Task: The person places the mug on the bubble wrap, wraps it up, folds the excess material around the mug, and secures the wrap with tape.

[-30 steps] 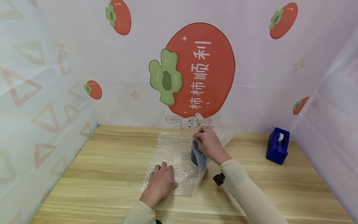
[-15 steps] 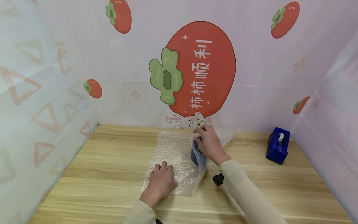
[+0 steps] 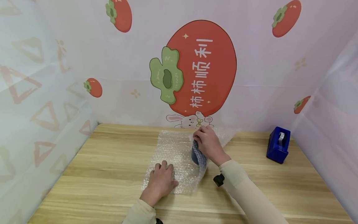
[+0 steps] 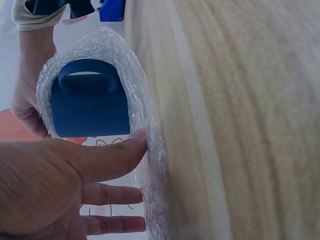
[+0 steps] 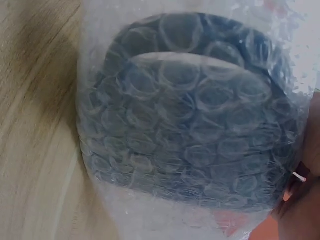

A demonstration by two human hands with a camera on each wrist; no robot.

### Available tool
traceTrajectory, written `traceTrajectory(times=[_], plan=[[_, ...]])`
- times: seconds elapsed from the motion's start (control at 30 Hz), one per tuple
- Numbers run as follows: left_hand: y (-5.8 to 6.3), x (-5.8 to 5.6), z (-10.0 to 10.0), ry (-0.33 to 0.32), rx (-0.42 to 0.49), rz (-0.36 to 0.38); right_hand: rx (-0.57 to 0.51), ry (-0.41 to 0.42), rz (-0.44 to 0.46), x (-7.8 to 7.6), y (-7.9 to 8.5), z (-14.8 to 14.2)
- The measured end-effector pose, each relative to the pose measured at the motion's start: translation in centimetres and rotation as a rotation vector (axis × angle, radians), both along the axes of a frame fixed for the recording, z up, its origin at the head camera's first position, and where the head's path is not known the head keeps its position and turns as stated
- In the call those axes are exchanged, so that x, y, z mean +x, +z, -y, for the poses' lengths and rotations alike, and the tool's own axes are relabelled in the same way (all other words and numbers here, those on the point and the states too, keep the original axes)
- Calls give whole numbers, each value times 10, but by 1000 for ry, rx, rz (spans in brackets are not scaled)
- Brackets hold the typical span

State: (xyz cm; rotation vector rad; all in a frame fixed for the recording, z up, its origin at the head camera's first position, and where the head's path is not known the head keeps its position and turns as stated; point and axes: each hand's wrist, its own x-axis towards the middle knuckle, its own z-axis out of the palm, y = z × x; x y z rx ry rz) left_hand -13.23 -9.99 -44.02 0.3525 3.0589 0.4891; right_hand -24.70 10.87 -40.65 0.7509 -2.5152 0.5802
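Note:
A dark blue mug (image 4: 90,117) lies on its side on a sheet of bubble wrap (image 3: 171,147), one end of which is folded up over it. Its handle shows at the top in the left wrist view. With bent fingers, my right hand (image 3: 209,143) holds the folded wrap against the top of the mug. Through the wrap, the right wrist view shows the mug's blurred shape close up. My left hand (image 3: 160,181) rests on the flat part of the sheet, left of the mug, its fingertips and thumb touching the wrap.
A blue tape dispenser (image 3: 277,145) stands at the back right of the wooden table (image 3: 112,161). Behind the table hangs a pale cloth backdrop (image 3: 123,59) printed with red persimmons. A loose end of wrap spreads behind my right hand.
My right fingers part slightly half a second ago and come together again on the wrap now. The left hand, mug and sheet stay in place.

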Motion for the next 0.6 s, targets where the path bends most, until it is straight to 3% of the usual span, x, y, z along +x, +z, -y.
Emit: traceTrajectory(times=[0.23,0.6], plan=[[0,0,-1,1,2,-4,110,47,23,1,4,-5],[2,-1,-2,-3,1,7,176,110,85,6,4,-14]])
